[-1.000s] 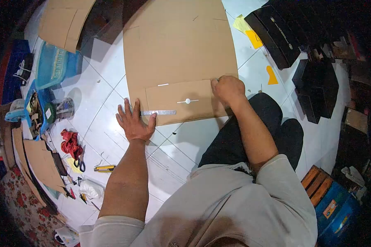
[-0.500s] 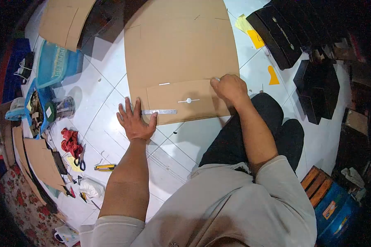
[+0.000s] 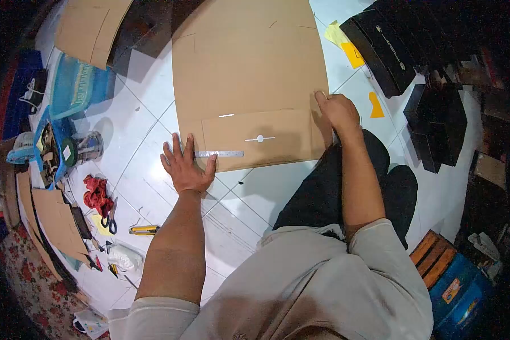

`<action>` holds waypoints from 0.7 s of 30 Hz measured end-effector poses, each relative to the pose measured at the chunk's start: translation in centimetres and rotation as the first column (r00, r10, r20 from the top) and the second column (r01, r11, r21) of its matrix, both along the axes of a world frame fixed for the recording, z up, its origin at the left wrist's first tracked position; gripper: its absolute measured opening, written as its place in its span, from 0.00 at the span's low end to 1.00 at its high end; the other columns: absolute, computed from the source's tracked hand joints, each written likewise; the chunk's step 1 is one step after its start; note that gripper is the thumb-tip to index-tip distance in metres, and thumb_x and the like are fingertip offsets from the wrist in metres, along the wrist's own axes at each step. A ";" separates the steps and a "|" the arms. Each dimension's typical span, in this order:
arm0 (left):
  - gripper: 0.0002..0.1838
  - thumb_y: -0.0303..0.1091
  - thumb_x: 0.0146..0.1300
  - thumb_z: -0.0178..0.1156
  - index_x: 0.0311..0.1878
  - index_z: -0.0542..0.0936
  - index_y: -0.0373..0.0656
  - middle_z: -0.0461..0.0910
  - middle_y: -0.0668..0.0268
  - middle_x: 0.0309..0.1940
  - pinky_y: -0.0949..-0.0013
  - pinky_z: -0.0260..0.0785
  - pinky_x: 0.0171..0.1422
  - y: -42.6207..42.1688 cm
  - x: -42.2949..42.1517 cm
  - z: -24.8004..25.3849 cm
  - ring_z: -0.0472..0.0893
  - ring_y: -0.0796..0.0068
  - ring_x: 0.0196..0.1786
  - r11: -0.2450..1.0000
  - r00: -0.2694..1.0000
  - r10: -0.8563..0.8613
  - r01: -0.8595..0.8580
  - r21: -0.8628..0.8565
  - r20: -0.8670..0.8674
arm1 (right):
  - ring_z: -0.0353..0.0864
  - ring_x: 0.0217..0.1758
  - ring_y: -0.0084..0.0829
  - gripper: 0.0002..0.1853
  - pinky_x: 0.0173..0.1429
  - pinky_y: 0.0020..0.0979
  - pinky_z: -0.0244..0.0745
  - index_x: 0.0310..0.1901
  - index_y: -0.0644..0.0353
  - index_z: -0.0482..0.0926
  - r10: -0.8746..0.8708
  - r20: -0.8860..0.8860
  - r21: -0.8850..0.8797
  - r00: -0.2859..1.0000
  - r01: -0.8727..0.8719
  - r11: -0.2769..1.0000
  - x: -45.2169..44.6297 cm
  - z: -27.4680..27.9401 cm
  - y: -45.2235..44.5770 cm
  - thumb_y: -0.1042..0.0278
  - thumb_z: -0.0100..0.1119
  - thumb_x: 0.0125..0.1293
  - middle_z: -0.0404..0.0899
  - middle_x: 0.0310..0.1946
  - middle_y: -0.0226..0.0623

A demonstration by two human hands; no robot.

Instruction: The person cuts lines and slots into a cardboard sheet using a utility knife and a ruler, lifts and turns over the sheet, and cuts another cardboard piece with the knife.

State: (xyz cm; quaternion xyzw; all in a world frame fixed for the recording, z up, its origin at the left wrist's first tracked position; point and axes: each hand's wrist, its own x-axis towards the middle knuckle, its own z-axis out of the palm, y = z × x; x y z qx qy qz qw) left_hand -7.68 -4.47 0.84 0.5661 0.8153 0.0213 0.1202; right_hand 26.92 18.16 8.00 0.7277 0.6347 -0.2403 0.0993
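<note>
A large brown cardboard sheet point(image 3: 246, 68) lies on the tiled floor in front of me. Its near part has a pencilled or scored rectangle and a small round hole with a thin slit point(image 3: 260, 138) on each side. My left hand point(image 3: 187, 164) is spread flat at the sheet's near left corner, thumb on a metal ruler point(image 3: 228, 153) lying across the cardboard. At the right edge of the sheet, my right hand point(image 3: 341, 116) is closed, fingers curled; whatever it grips is hidden under it.
Left of me lie a yellow cutter point(image 3: 144, 230), scissors point(image 3: 109, 224), a red cloth point(image 3: 97, 195), cardboard pieces point(image 3: 59, 218) and a clear jar point(image 3: 89, 147). A blue basin point(image 3: 76, 88) stands farther off. Black boxes point(image 3: 379, 48) and orange paper scraps point(image 3: 376, 105) are at right.
My right hand has moved right, from over the cardboard to its right edge, uncovering a thin line on the sheet. The left hand and ruler have stayed put.
</note>
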 end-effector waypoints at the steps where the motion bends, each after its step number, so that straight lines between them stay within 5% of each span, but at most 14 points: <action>1: 0.51 0.69 0.61 0.63 0.84 0.63 0.59 0.47 0.55 0.88 0.34 0.26 0.89 0.0 0.0 0.0 0.40 0.40 0.89 1.000 1.000 0.000 0.000 -0.001 -0.001 | 0.86 0.59 0.59 0.37 0.69 0.53 0.77 0.50 0.66 0.89 -0.037 0.079 0.003 0.996 0.037 0.999 -0.1 -0.2 -0.1 0.36 0.43 0.77 0.87 0.54 0.59; 8: 0.50 0.69 0.62 0.62 0.84 0.63 0.58 0.48 0.55 0.88 0.34 0.27 0.89 -0.1 -0.1 -0.4 0.42 0.40 0.89 1.000 0.999 -0.010 0.010 0.005 -0.031 | 0.85 0.60 0.57 0.29 0.68 0.52 0.78 0.51 0.67 0.87 0.409 -0.095 -0.215 0.908 -0.420 0.882 -1.5 -1.4 -1.5 0.47 0.45 0.80 0.87 0.54 0.57; 11: 0.48 0.67 0.64 0.60 0.84 0.63 0.58 0.48 0.55 0.88 0.34 0.28 0.89 -0.2 -0.2 -0.5 0.42 0.40 0.88 1.000 0.999 -0.013 0.013 0.013 -0.032 | 0.86 0.58 0.56 0.25 0.65 0.53 0.79 0.54 0.63 0.86 0.513 -0.167 -0.084 0.842 -0.531 0.843 -1.6 -1.0 -1.5 0.50 0.47 0.81 0.87 0.53 0.54; 14: 0.44 0.64 0.68 0.57 0.84 0.64 0.58 0.48 0.53 0.88 0.34 0.29 0.89 -0.4 -0.4 -1.2 0.43 0.39 0.88 0.998 1.000 -0.007 0.008 0.056 -0.020 | 0.87 0.56 0.54 0.20 0.61 0.51 0.81 0.55 0.59 0.85 0.437 -0.095 -0.005 0.894 -0.440 0.898 -2.3 0.2 -1.8 0.51 0.55 0.78 0.88 0.49 0.52; 21: 0.35 0.57 0.76 0.51 0.83 0.67 0.60 0.48 0.51 0.87 0.33 0.31 0.88 -0.4 -0.4 -0.8 0.45 0.38 0.88 0.997 0.999 -0.028 0.030 0.068 -0.034 | 0.87 0.55 0.51 0.21 0.60 0.52 0.81 0.54 0.56 0.86 0.489 0.002 -0.026 0.872 -0.489 0.872 -2.1 -1.9 -1.4 0.49 0.53 0.78 0.89 0.47 0.48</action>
